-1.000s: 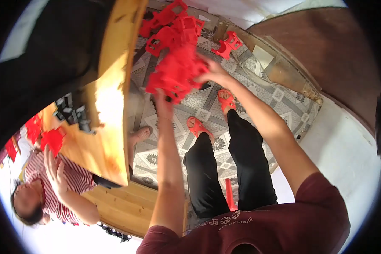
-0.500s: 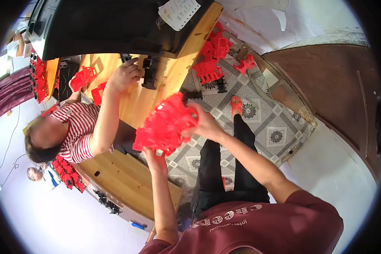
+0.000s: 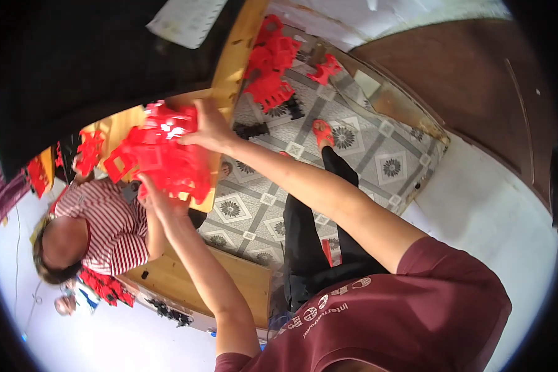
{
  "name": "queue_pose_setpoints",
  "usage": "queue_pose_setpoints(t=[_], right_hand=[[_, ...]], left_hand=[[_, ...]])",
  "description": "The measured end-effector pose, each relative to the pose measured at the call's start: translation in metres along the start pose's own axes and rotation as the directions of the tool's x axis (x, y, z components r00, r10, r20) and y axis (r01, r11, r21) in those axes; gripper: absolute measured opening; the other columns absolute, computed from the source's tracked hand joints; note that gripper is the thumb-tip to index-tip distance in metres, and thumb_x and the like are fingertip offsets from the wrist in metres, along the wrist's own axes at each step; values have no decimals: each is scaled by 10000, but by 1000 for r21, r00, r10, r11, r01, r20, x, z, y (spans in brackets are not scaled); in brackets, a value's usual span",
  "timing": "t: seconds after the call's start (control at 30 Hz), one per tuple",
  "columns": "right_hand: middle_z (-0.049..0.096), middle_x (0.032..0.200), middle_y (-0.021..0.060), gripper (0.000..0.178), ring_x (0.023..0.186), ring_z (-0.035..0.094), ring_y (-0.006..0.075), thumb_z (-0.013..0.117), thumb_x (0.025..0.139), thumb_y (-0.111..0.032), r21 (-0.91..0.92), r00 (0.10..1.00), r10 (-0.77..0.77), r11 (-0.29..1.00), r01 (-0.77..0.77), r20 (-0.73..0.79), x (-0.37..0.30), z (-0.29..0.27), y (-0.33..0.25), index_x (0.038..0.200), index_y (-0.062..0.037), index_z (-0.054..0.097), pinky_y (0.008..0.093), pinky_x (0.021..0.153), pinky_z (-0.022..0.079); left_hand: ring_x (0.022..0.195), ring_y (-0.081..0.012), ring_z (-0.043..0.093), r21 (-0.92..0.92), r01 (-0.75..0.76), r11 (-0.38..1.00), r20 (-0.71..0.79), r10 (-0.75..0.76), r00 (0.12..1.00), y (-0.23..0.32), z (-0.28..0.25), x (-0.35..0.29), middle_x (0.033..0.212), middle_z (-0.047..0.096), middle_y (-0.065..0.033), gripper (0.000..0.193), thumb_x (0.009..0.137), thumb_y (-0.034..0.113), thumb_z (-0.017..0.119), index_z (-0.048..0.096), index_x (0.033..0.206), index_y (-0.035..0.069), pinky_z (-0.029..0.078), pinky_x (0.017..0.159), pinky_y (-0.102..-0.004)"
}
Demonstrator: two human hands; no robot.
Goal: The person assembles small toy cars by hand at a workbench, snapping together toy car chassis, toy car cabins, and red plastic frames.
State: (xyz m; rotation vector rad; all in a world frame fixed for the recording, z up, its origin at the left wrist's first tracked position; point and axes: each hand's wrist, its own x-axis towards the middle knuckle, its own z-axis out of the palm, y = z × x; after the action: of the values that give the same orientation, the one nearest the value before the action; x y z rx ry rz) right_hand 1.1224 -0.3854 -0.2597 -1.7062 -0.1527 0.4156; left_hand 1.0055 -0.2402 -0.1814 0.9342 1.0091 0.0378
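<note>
Between my two hands is a bundle of red molded plastic frames (image 3: 173, 152), several of them nested together and smeared by motion. My right hand (image 3: 209, 128) grips its right side, thumb toward me. At its lower edge, my left hand (image 3: 162, 199) holds it from the near side; its fingers are partly hidden. The bundle is over the wooden table (image 3: 232, 53), close to a person in a striped shirt (image 3: 99, 217), and it hides part of the tabletop. Another red frame (image 3: 90, 150) is by that person's hand at the left.
A large black panel (image 3: 93, 62) with a white paper sheet (image 3: 186, 22) overhangs the table. Red frames (image 3: 271, 59) are piled on the tiled floor (image 3: 353, 180), with black parts (image 3: 252, 131) nearby. A wooden bench (image 3: 229, 273) is beside the person. Another person sits farther off at the left.
My hands have carried the red bundle left and forward, from over the floor edge to the table. My view has shifted too. The co-worker's raised arm has come down.
</note>
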Motion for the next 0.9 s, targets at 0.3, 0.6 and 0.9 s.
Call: queue_pose_setpoints(t=[0.3, 0.6, 0.9], right_hand=[[629, 1071, 108, 304, 927, 665, 207, 701, 857, -116, 179, 982, -127, 972, 151, -142, -35, -78, 89, 1138, -23, 630, 302, 753, 545], [453, 1360, 323, 1068, 1345, 390, 420, 822, 661, -506, 257, 821, 439, 895, -364, -365, 64, -205, 373, 1462, -20, 310, 444, 1097, 354], [488, 1368, 173, 752, 1241, 492, 303, 772, 772, -203, 315, 997, -75, 946, 74, -8, 262, -217, 410, 1425, -82, 419, 387, 1012, 417]], left_hand=[[1235, -282, 475, 458, -257, 851, -317, 426, 847, -11, 11, 0, 1369, 449, -160, 671, 912, 436, 613, 402, 1390, 15, 408, 1032, -458], [1377, -376, 283, 211, 279, 937, -143, -253, 957, -334, 116, 128, 1553, 155, -174, 1099, 760, 638, 700, 111, 1535, 128, 346, 1054, -613], [1339, -412, 378, -452, 505, 735, 517, -246, 820, -456, 63, 377, 1475, 404, -78, 1132, 560, 791, 711, 355, 1463, 209, 348, 1046, -674]])
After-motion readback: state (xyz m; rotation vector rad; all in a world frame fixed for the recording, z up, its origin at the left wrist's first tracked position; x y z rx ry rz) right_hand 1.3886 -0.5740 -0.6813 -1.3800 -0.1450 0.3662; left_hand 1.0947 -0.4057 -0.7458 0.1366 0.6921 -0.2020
